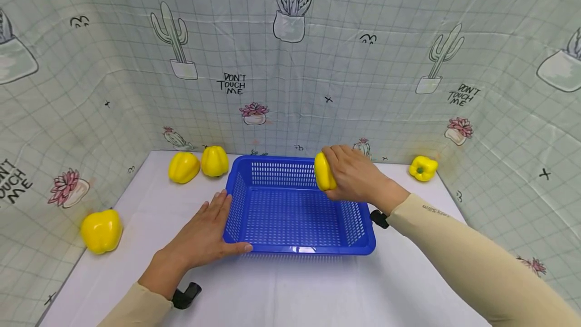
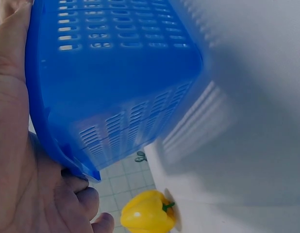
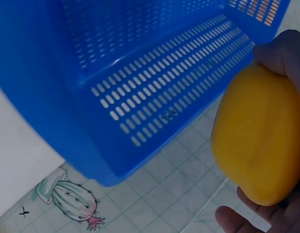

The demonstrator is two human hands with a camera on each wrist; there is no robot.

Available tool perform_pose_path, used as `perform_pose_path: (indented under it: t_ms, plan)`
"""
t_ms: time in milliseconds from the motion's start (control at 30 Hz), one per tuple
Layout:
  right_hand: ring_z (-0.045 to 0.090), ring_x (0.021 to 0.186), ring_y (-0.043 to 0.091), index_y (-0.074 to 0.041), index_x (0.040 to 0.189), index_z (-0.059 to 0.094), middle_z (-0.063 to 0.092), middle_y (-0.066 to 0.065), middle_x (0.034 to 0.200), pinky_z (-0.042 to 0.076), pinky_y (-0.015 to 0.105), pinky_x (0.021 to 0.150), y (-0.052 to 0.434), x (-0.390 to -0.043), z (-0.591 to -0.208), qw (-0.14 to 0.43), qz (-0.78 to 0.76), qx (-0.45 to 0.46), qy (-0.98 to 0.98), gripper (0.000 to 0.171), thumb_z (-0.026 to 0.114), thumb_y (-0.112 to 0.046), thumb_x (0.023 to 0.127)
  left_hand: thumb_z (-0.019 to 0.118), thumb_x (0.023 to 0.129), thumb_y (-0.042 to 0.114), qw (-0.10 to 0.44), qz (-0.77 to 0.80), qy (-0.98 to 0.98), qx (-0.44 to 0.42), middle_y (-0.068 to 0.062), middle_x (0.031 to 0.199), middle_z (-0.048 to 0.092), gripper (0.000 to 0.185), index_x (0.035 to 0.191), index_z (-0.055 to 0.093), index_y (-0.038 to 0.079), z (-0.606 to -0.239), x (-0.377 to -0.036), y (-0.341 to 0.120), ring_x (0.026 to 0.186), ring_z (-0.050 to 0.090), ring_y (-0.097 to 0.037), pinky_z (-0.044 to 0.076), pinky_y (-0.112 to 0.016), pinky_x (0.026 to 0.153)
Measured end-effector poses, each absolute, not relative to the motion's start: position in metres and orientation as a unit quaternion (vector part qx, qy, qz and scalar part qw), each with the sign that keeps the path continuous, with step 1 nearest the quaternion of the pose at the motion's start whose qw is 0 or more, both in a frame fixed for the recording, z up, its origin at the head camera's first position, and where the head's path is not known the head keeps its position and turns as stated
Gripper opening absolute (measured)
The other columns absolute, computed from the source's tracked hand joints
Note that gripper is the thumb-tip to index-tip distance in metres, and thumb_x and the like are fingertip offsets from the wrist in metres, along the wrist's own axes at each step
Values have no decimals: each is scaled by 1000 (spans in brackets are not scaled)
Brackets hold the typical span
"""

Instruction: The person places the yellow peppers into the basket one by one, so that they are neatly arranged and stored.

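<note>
Yellow pepper is wrapped up in the right hand, fingers curled over the top of it, hanging over the far right corner of the blue basket, so around 1 o'clock if you take the basket's middle as the dial. The right wrist view shows the same pepper snug in the palm with the slotted basket floor right under it. Left hand is flat and spread out, fingers straight, pressed along the basket's left wall at roughly 8 o'clock, thumb lying against the near rim. Basket sits mid-table on the white tabletop. Going outward, two more peppers sit touching each other at 10 o'clock by the back wall, one pepper sits at the table's left edge at 9, and a smaller one at 2. Cactus-print cloth wraps around all of it.
</note>
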State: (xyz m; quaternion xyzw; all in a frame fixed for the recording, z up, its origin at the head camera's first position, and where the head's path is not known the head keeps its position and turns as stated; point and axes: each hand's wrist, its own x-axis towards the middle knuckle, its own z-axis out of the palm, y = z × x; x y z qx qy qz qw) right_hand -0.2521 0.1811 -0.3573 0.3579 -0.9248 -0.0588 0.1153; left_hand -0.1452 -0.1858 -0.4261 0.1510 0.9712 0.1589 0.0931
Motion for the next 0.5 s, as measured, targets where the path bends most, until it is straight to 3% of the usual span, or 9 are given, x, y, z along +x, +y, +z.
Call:
perform_pose_path:
  t_ms: [500]
  plan:
    - [61, 113, 34, 6, 139, 49, 64, 19, 123, 55, 42, 106, 135, -273, -372, 142, -68, 405, -901, 88, 83, -51, 79, 66, 81, 85, 93, 160, 971, 150, -27, 175, 11, 134, 166, 14, -5, -425, -144, -185, 163, 16, -42, 14, -59, 132]
